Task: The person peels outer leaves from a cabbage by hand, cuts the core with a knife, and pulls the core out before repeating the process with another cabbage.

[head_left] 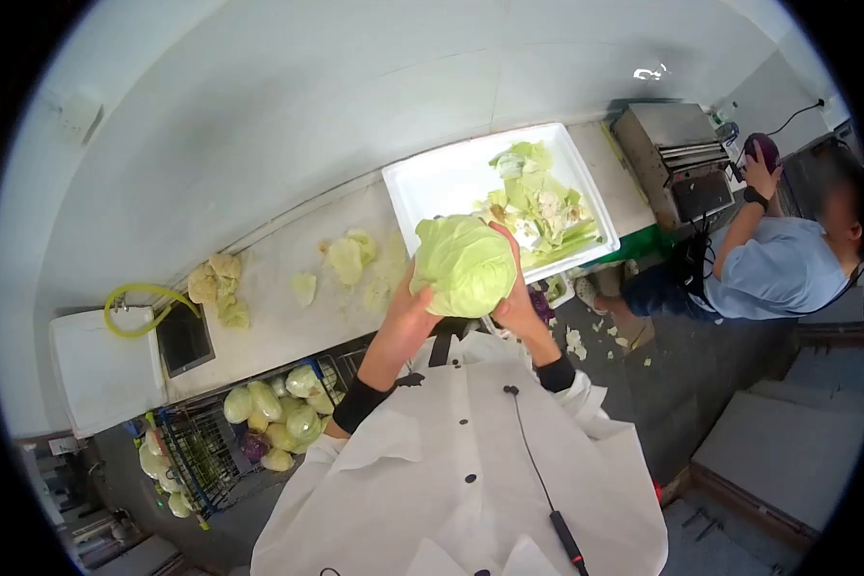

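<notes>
A round pale-green cabbage is held up in front of my chest, between both palms. My left hand grips its left side, and my right hand wraps its right side, with some fingers hidden behind it. Just beyond the cabbage is a white tray containing torn green leaves and pale trimmings, mostly toward its right half. Loose cabbage leaves lie on the counter to the left of my hands.
The pale counter runs along the wall, with cauliflower pieces, a yellow hose and a sink. Below stands a cart of wrapped vegetables. At right, a person holds a purple cabbage near a metal machine. Scraps litter the floor.
</notes>
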Demonstrator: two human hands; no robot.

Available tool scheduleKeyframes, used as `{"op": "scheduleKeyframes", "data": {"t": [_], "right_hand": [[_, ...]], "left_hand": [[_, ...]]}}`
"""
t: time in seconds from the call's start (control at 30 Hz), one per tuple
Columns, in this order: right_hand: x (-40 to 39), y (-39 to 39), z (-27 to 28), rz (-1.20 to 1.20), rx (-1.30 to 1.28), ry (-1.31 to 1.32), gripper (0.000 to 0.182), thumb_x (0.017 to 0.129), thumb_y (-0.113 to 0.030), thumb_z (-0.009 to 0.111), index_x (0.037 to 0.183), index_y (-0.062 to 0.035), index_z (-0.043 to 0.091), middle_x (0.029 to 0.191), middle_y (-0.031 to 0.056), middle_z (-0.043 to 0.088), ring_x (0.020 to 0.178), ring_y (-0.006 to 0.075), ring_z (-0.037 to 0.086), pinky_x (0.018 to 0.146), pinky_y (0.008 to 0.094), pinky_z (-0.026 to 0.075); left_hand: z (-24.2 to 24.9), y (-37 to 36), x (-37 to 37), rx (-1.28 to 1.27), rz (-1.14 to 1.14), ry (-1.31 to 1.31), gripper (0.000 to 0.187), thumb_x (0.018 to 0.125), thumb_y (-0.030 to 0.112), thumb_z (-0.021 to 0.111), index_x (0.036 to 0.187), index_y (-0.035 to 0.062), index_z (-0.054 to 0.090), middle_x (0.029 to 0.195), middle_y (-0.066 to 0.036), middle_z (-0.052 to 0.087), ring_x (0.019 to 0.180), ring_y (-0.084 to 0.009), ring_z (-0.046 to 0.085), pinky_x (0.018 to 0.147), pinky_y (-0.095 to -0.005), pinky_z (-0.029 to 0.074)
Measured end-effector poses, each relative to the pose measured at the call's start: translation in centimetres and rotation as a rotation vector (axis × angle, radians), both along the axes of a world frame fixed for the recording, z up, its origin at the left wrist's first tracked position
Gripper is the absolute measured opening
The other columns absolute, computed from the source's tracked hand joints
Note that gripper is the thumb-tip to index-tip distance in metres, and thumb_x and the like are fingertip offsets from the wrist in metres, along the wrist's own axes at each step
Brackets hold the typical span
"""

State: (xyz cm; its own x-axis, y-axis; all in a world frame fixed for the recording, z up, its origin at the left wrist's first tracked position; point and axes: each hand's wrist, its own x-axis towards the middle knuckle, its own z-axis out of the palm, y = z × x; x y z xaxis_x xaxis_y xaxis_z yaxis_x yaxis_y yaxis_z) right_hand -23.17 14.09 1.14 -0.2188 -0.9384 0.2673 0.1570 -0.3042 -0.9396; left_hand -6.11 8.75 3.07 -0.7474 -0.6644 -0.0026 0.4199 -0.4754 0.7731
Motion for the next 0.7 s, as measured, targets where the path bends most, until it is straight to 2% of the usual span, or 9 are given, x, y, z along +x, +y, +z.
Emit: {"op": "scheduleKeyframes", "data": {"t": [0.07, 0.13, 0.17, 0.2, 0.27, 0.3, 0.33, 0.4, 0.7], "right_hand": [[-1.4, -0.1, 0.5, 0.040, -0.021, -0.007, 0.122, 0.063, -0.076, 0.069, 0.147, -0.0045, 0.018, 0.149, 0.0179, 0.027, 0.139, 0.0296, 0.029, 0.113, 0.0397, 0.025], [-2.9, 0.0, 0.6, -0.030, -0.038, 0.390, 0.122, 0.063, -0.073, 0.072, 0.149, -0.0067, 0.017, 0.151, 0.0185, 0.024, 0.141, 0.0316, 0.026, 0.114, 0.0403, 0.023], [-2.5, 0.3, 1.0, -0.158, -0.103, 0.326, 0.104, 0.063, -0.063, 0.078, 0.139, -0.0071, 0.034, 0.142, 0.0182, 0.036, 0.133, 0.0342, 0.036, 0.108, 0.0424, 0.031], [-2.5, 0.6, 1.5, -0.163, -0.108, 0.330, 0.104, 0.063, -0.063, 0.078, 0.139, -0.0071, 0.034, 0.142, 0.0182, 0.036, 0.133, 0.0342, 0.036, 0.108, 0.0424, 0.031], [-2.3, 1.6, 3.4, -0.256, -0.091, 0.745, 0.073, 0.065, -0.051, 0.082, 0.114, -0.0071, 0.048, 0.118, 0.0155, 0.050, 0.112, 0.0343, 0.051, 0.093, 0.0402, 0.041], [-1.6, 1.5, 5.0, -0.198, -0.162, 0.785, 0.052, 0.068, -0.039, 0.081, 0.091, -0.0066, 0.048, 0.095, 0.0132, 0.051, 0.090, 0.0335, 0.054, 0.078, 0.0385, 0.044], [-1.3, 1.3, 5.9, -0.205, -0.161, 0.784, 0.052, 0.068, -0.039, 0.081, 0.091, -0.0066, 0.048, 0.095, 0.0132, 0.051, 0.090, 0.0335, 0.054, 0.078, 0.0385, 0.044], [-0.8, 0.6, 6.7, -0.072, -0.095, 1.167, 0.045, 0.073, -0.036, 0.077, 0.088, -0.0047, 0.049, 0.088, 0.0133, 0.050, 0.084, 0.0340, 0.054, 0.073, 0.0389, 0.045], [-0.9, -1.0, 5.9, 0.023, -0.318, 1.435, 0.028, 0.083, -0.026, 0.067, 0.082, -0.0052, 0.048, 0.082, 0.0087, 0.049, 0.076, 0.0255, 0.055, 0.068, 0.0360, 0.048]], "left_hand": [[0.4, -0.6, 0.2, -0.002, 0.032, -0.005, 0.086, 0.086, 0.041, 0.066, 0.148, 0.0060, 0.018, 0.147, -0.011, 0.034, 0.136, -0.0252, 0.036, 0.108, -0.0422, 0.037], [0.6, -1.0, 0.5, -0.006, 0.066, -0.007, 0.092, 0.082, 0.036, 0.074, 0.148, 0.0058, 0.018, 0.146, -0.011, 0.035, 0.135, -0.0245, 0.037, 0.108, -0.0408, 0.036], [0.6, -1.2, 0.6, -0.037, 0.138, -0.080, 0.096, 0.076, 0.030, 0.079, 0.147, 0.0055, 0.020, 0.143, -0.011, 0.036, 0.133, -0.0240, 0.039, 0.107, -0.0395, 0.037], [0.6, -1.6, 0.6, -0.072, 0.207, -0.150, 0.101, 0.070, 0.025, 0.084, 0.146, 0.0051, 0.021, 0.140, -0.011, 0.038, 0.131, -0.0235, 0.040, 0.106, -0.0382, 0.038], [1.3, -1.6, 0.5, -0.130, 0.260, -0.225, 0.100, 0.068, 0.021, 0.085, 0.145, 0.0050, 0.023, 0.138, -0.011, 0.039, 0.129, -0.0236, 0.041, 0.106, -0.0375, 0.038], [1.6, -1.6, 0.4, -0.188, 0.320, -0.302, 0.099, 0.066, 0.017, 0.086, 0.144, 0.0048, 0.025, 0.136, -0.012, 0.040, 0.128, -0.0237, 0.042, 0.105, -0.0368, 0.039], [1.8, -1.6, 0.4, -0.191, 0.314, -0.303, 0.099, 0.066, 0.017, 0.086, 0.144, 0.0048, 0.025, 0.136, -0.012, 0.040, 0.128, -0.0237, 0.042, 0.105, -0.0368, 0.039], [2.0, -1.7, 0.6, -0.201, 0.317, -0.337, 0.098, 0.065, 0.013, 0.086, 0.142, 0.0040, 0.026, 0.132, -0.013, 0.041, 0.125, -0.0236, 0.043, 0.103, -0.0358, 0.040], [0.2, -2.8, 2.3, -0.500, 0.321, -0.517, 0.096, 0.067, 0.010, 0.084, 0.143, 0.0035, 0.027, 0.130, -0.012, 0.044, 0.121, -0.0211, 0.046, 0.102, -0.0346, 0.040]]}}
